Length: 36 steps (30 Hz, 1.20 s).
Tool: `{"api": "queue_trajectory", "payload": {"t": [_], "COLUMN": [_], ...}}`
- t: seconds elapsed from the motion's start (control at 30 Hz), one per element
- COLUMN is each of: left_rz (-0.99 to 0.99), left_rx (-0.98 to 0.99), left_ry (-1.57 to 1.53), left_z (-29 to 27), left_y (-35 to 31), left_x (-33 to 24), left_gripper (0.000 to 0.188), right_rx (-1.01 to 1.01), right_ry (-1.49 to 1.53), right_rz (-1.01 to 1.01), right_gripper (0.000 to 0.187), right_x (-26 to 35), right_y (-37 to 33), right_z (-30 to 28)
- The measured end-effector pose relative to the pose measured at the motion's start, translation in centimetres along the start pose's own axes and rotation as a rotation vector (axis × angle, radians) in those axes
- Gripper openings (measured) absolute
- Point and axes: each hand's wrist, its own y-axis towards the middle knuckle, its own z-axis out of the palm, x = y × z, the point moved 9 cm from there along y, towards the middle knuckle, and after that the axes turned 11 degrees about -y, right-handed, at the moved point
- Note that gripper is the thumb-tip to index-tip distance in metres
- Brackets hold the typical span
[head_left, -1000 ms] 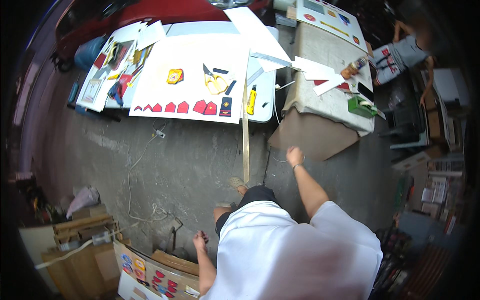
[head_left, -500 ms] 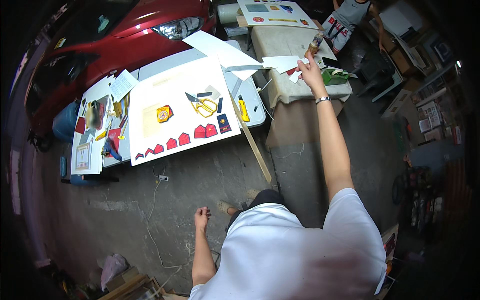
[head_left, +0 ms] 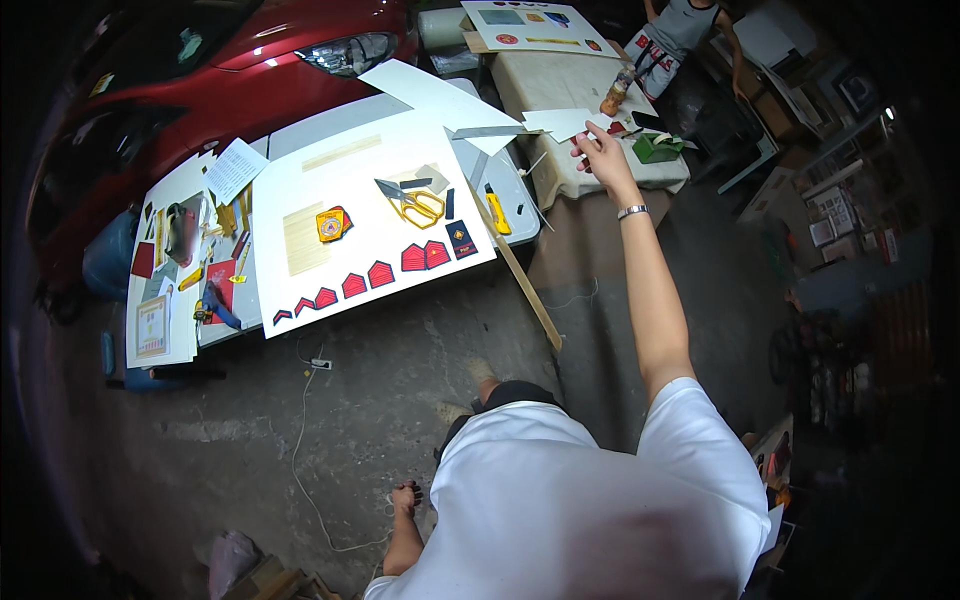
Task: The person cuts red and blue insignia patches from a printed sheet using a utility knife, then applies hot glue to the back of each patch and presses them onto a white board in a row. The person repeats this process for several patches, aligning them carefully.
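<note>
My right hand (head_left: 604, 165) reaches far forward over the cloth-covered table (head_left: 555, 85), its arm stretched out and a watch at the wrist. Its fingers are bent, and something small and red shows at the fingertips; what it is cannot be made out. Beside them lie white paper pieces (head_left: 560, 124). A bottle (head_left: 617, 90) stands behind the hand, and a green tape dispenser (head_left: 657, 149) sits to its right. Low at my side hangs my left hand (head_left: 406, 494), loosely curled with fingers apart and nothing seen in it.
A white board (head_left: 375, 170) on the left table carries red patches (head_left: 380, 273), a yellow badge (head_left: 333, 225) and yellow-handled scissors (head_left: 412, 203). A yellow cutter (head_left: 498, 209) lies beside it. A wooden strip (head_left: 530, 297) juts out. A red car (head_left: 240, 80) and a person (head_left: 685, 35) are beyond.
My right hand has shifted slightly, and a white card by its fingers no longer shows there. My left hand has dropped lower and back. The view has turned a little.
</note>
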Motion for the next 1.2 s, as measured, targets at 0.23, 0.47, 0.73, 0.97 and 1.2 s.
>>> {"api": "queue_trajectory", "payload": {"t": [0.23, 0.47, 0.73, 0.97, 1.2], "left_rz": [0.145, 0.196, 0.258, 0.346, 0.351], "left_rx": [0.045, 0.06, -0.012, -0.07, -0.125], "left_ry": [0.001, 0.058, 0.099, 0.303, 0.463], "left_z": [4.1, 9.1, 10.2, 11.9, 12.2], "left_y": [2.7, 3.9, 3.1, 3.6, 3.4], "left_x": [-10.0, -20.7, -27.5, -30.7, -33.3], "left_gripper": [0.028, 0.029, 0.032, 0.037, 0.037], "right_rx": [0.206, 0.597, -0.013, 0.385, 0.327], "right_ry": [0.39, 0.652, 0.824, 0.186, 0.181], "right_rz": [0.028, 0.136, 0.341, 0.458, 0.447], "right_gripper": [0.056, 0.08, 0.054, 0.025, 0.027], "right_x": [0.1, -7.0, -23.0, -26.6, -22.8], "right_y": [1.5, 4.3, 9.9, 3.8, 2.5], "right_z": [2.2, 3.6, 0.9, 13.6, 17.7]}}
